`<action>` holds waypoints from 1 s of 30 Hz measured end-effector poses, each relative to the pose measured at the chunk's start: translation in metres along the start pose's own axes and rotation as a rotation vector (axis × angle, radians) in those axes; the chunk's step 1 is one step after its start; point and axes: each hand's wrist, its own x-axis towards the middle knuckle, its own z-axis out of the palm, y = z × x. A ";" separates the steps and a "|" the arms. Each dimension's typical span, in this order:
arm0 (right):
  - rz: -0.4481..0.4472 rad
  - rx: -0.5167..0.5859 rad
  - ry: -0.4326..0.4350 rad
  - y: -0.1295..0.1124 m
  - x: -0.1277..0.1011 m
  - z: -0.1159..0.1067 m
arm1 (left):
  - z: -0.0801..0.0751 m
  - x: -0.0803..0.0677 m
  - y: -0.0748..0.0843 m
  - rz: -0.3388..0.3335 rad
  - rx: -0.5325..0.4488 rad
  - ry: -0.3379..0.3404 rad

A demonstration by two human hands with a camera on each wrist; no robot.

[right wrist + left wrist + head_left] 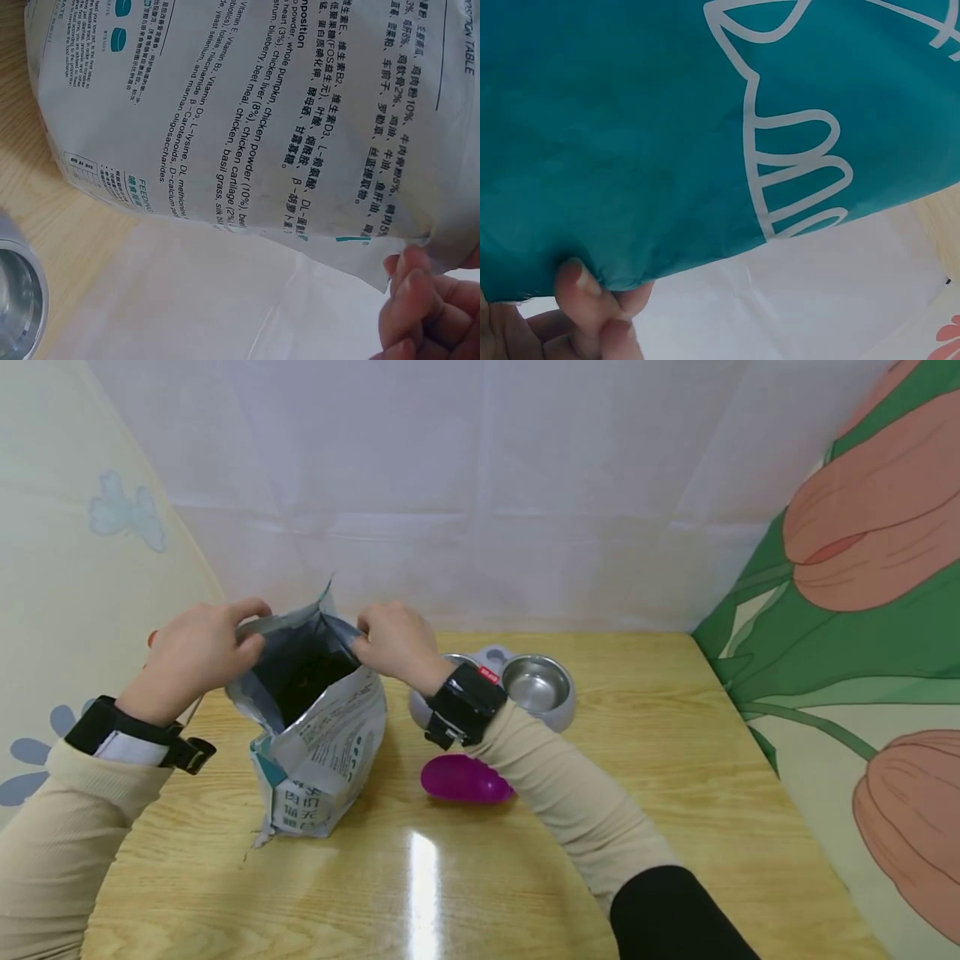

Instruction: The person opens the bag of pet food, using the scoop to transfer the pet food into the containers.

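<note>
A pet food bag (322,752) stands on the table with its top spread wide, and dark contents show inside. At the left of its mouth, my left hand (198,647) pinches the rim; in the left wrist view its fingers (585,300) hold the edge of the teal side. My right hand (397,643) pinches the opposite rim, and the right wrist view has those fingers (412,300) curled at the edge of the white printed side. Below my right wrist lies a magenta scoop (461,778), partly covered by the sleeve.
Behind my right forearm stands a grey double pet bowl (562,714) with steel dishes, partly hidden by the wrist. The wooden table (645,777) meets a white cloth backdrop (480,485). Patterned panels stand at left and right.
</note>
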 end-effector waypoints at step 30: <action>-0.020 0.024 -0.002 0.003 0.000 -0.002 | -0.005 -0.006 -0.012 -0.021 -0.032 0.011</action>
